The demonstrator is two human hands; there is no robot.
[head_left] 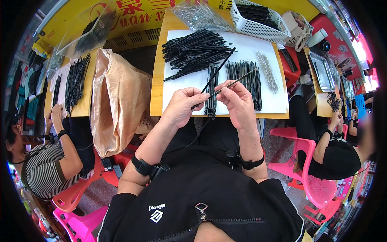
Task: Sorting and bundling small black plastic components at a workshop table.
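Over the front of the table, my left hand [183,105] is closed on a long thin black rod [221,67], which slants up to the right. My right hand [238,104] pinches a thin brownish metal rod [244,76], its lower end close to the left fingertips. Whether the two rods touch there, I cannot tell. Beneath and between the hands lies a narrow bundle of black rods [211,76]. A row of black rods [244,72] lies beyond my right hand, and a loose heap of black rods [197,50] is farther left. Thin silver wires [266,72] lie at the right.
White sheeting [278,97] covers the wooden table [157,92]. At the back are a clear bag of silver wires [201,17] and a white basket [284,36] of black rods. A large tan sack [117,105] stands left. Other people work at tables on both sides.
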